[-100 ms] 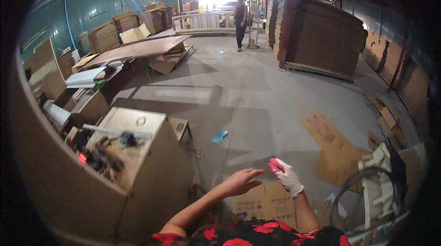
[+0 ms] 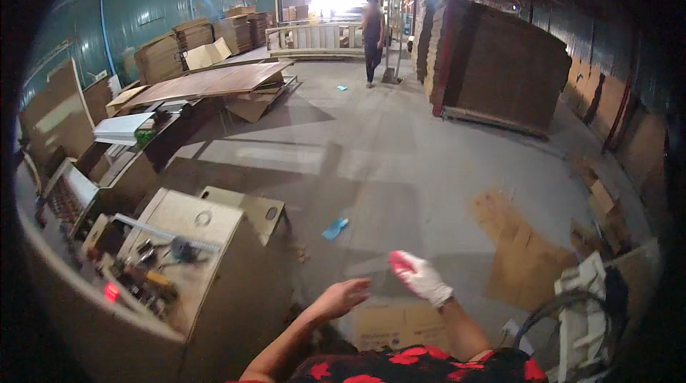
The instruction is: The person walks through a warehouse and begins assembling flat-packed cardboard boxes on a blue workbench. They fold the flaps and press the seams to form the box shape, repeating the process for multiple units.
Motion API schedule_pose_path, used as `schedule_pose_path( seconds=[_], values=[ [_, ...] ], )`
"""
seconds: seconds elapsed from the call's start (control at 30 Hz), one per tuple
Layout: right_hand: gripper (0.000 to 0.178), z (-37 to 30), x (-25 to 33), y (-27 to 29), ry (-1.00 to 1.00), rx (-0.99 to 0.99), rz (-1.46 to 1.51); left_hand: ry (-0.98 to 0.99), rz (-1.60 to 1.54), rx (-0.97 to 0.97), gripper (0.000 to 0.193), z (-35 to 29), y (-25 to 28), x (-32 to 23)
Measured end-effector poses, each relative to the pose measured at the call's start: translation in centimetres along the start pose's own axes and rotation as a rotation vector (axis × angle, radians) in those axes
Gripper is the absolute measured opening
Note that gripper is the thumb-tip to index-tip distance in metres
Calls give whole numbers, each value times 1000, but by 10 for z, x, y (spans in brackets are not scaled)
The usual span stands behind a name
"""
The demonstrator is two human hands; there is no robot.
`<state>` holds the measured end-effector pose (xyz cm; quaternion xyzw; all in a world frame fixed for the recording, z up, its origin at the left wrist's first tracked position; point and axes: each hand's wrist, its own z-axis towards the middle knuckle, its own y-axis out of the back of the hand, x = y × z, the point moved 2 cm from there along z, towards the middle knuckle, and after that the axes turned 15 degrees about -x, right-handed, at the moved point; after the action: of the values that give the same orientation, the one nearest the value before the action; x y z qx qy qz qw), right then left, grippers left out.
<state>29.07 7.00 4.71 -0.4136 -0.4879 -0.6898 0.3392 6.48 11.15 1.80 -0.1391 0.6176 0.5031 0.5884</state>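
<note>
My left hand [image 2: 344, 296] is bare, reaching forward at waist height with its fingers apart and nothing in it. My right hand [image 2: 420, 276] wears a white glove with red fingertips and hovers just right of it, flat, holding nothing that I can see. The two hands are a small gap apart. Both are above a flat cardboard piece [image 2: 400, 326] on the concrete floor. A beige machine cabinet [image 2: 214, 240] stands to my left, with tools and a metal ruler on its top.
A blue scrap [image 2: 334, 228] lies on the floor ahead. A brown cardboard sheet [image 2: 522, 261] lies to the right. Tall cardboard stacks [image 2: 500, 68] rise at back right. A long board table [image 2: 214, 81] stands at back left. A person [image 2: 371, 29] stands far off.
Both hands have shifted a little to the left, and the left hand has dropped slightly. The view has tipped slightly.
</note>
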Motion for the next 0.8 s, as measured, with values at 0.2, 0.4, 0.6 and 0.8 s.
schedule_pose_path(
  seconds=[0.2, 0.4, 0.6, 0.8],
  values=[
    [48, 178, -51, -63, -11, 298, 40, 577, 57, -219, 42, 74, 38, 148],
    [50, 296, -207, -29, -47, 230, -299, 384, 312, -120, 42, 292, 48, 255],
    [39, 344, -293, 60, -704, -177, 93, -35, 69, 166, 41, 557, 26, 180],
    [43, 497, -391, 118, -662, -81, -334, -184, -68, 327, 40, 739, -27, 203]
  ],
)
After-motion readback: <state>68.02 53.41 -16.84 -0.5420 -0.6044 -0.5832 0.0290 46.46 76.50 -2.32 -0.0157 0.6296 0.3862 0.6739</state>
